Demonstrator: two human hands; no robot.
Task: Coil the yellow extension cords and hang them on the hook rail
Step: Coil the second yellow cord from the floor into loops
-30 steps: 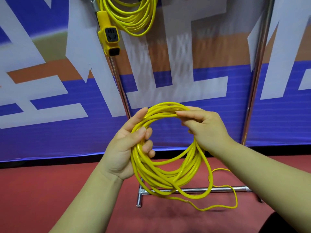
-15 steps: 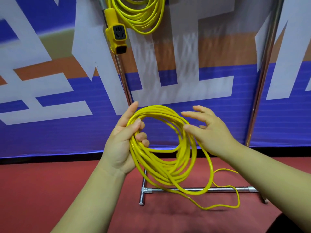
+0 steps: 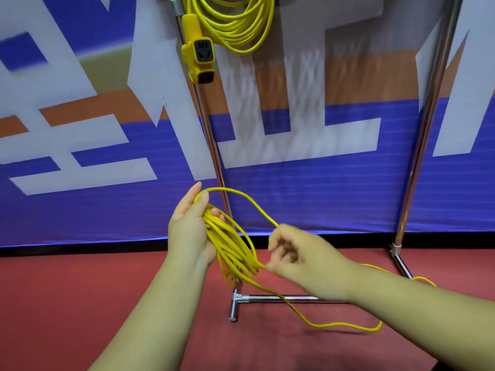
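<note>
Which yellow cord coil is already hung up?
The upper coil with the socket block, hanging at the rack's top; the other coil is in the left hand.

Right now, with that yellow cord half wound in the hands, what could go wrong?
1. The coil rests in a loose grip of the left hand; its loops could slip and spill.
2. The loose tail on the floor crosses the rack's base bar and may snag as the right hand pulls.
3. The socket block of the hung cord dangles overhead and could get bumped.
</note>
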